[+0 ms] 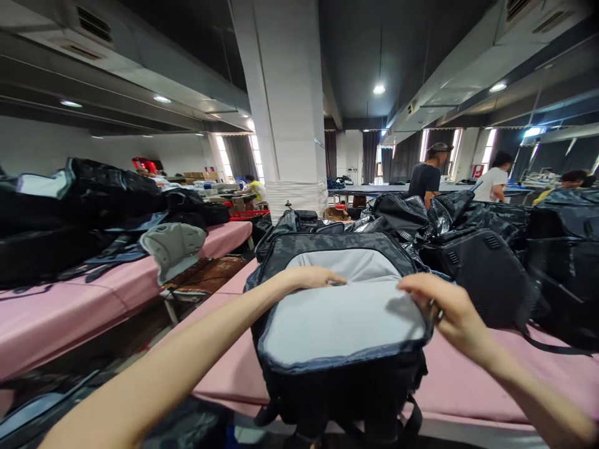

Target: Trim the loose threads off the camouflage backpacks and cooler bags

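A black and dark camouflage backpack (341,386) sits before me, unzipped, its light grey lined panel (337,324) folded towards me. My left hand (316,277) reaches into the opening over the panel's inner edge, with the visible fingers stretched to the right and the others hidden. At the right side of the panel, my right hand (444,305) rests its forefinger on the lining near the edge. Its other fingers curl round a small dark object (437,310) with a shiny part, too small to name.
Pink cloth covers the table (496,380). More black bags (486,274) are heaped at the right and behind. Across the aisle, a grey chair (173,249) stands by another pink table (116,287) piled with bags. A white pillar (287,106) rises ahead. Several people work farther back.
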Tool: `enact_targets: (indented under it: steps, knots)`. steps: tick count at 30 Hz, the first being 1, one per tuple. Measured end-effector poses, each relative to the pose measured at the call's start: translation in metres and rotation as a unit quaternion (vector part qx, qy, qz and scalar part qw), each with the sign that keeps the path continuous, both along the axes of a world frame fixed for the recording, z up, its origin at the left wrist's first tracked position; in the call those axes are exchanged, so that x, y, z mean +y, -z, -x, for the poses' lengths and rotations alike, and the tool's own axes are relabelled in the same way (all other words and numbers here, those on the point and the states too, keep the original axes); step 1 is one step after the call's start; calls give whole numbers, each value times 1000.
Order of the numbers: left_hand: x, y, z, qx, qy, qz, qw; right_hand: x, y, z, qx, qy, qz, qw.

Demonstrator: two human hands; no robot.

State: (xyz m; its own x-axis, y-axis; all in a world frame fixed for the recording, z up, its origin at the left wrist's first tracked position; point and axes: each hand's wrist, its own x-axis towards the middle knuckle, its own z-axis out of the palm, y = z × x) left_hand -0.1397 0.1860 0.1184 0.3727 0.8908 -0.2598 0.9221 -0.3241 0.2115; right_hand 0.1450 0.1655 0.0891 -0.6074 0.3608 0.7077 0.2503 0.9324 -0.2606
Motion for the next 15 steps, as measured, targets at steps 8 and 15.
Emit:
enact_targets:
  steps: [8,15]
  knots:
    - [-81,-16,71,-249,-122,-136,951,75,12,-7,-27,1,147,989]
    - [-106,9,63,-331,-149,-223,905,89,15,23,125,65,322,936]
